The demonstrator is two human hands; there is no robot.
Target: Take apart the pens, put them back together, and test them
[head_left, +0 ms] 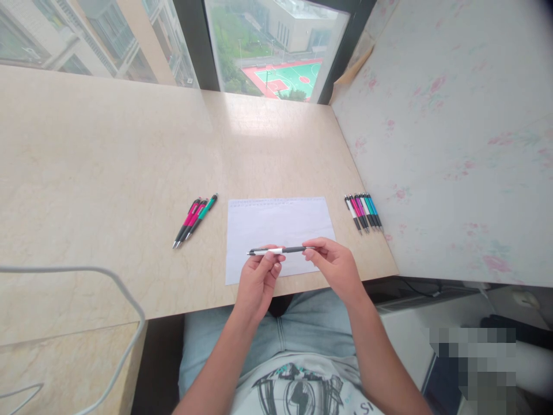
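Note:
A white ballpoint pen (pixel 276 251) with a black grip lies level between my hands, above a sheet of paper (pixel 276 225) that has small writing along its top edge. My left hand (pixel 258 279) pinches the white barrel between thumb and fingers. At the tip end, the thumb and fingers of my right hand (pixel 337 265) are closed on the same pen, covering part of the tip. Left of the paper are a few pens (pixel 195 221), pink and green with black grips. To the right, a row of several coloured pens (pixel 363 212) lies side by side.
The beige tabletop (pixel 108 161) reaches back to a window (pixel 276 46). A papered wall (pixel 453 144) bounds its right side. A grey cable (pixel 125 288) curves over the left front part. The table's front edge runs just before my lap.

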